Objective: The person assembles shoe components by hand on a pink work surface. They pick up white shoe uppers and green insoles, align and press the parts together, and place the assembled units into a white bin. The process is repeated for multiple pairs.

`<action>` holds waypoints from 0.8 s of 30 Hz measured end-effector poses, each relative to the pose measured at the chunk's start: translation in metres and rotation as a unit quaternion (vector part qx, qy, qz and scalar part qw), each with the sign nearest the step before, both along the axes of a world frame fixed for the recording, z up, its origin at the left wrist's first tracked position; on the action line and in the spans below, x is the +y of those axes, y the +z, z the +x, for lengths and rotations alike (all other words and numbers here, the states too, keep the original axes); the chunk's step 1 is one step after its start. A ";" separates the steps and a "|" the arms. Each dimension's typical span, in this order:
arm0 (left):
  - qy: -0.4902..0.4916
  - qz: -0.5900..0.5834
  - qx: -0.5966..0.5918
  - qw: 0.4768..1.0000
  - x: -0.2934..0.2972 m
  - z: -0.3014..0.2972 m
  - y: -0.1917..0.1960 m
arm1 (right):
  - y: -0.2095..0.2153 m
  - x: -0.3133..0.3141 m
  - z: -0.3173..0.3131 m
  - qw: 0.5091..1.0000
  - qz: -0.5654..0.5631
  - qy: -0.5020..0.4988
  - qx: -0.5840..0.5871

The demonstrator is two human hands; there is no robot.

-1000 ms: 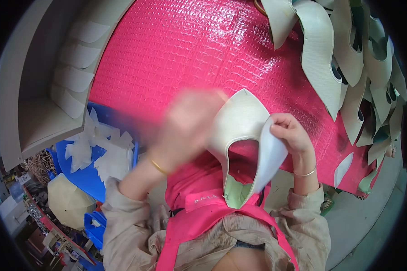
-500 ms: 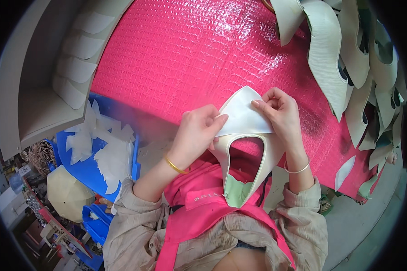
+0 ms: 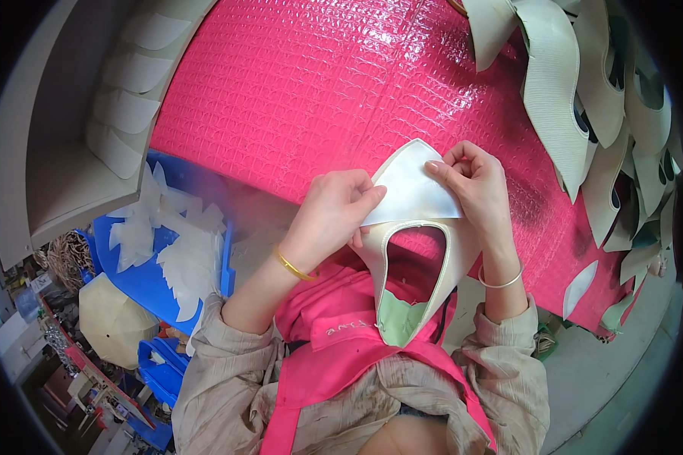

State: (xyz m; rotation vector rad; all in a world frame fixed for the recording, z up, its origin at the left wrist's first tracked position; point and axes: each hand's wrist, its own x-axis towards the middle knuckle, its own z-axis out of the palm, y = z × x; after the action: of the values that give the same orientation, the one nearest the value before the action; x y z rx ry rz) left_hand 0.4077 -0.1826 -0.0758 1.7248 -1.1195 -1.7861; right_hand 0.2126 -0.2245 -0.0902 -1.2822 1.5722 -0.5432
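Note:
A cream shoe upper (image 3: pixel 461 258) with a pointed toe lies between my hands at the near edge of the table, its oval opening toward me and pale green lining (image 3: pixel 401 318) at the heel end. Over the toe part sits a smooth white triangular toe piece (image 3: pixel 416 193). My left hand (image 3: pixel 338 203) pinches the toe's left edge, thumb on top and fingers partly hidden beneath. On the other side my right hand (image 3: pixel 476 186) is closed on the right edge, its thumb pressing the white piece near the tip.
A pink textured sheet covers the table (image 3: pixel 296 98). More cream uppers (image 3: pixel 558 98) pile up on the right, near a loose white piece (image 3: pixel 580 290). At left, a grey box (image 3: pixel 76 171) carries several white pieces along its edge; below stands a blue bin (image 3: pixel 133 284) with translucent sheets.
The view has shifted slightly. The toe tip and both hands appear a little higher, with both hands keeping their pinch on the upper's toe.

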 end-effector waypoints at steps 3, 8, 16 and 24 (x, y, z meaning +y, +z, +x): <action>-0.188 -0.253 -0.331 0.889 0.004 -0.006 -0.009 | 0.003 0.002 0.002 0.999 -0.029 0.014 0.035; -0.209 -0.479 -0.349 0.778 0.005 -0.022 -0.014 | 0.005 0.008 0.003 0.974 -0.116 0.079 0.179; -0.214 -0.490 -0.257 0.805 0.005 -0.027 -0.029 | 0.014 0.057 -0.040 0.857 -0.370 0.194 0.303; -0.361 -0.511 -0.316 0.713 0.045 0.042 -0.019 | 0.016 0.070 -0.036 0.857 -0.264 0.362 0.255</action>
State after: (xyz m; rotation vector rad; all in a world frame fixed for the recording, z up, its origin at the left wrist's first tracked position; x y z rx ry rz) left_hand 0.4501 -0.1380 -0.0947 1.1580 -2.6633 -0.3854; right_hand 0.1768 -0.1542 -0.0743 -2.4508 1.2072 -0.1363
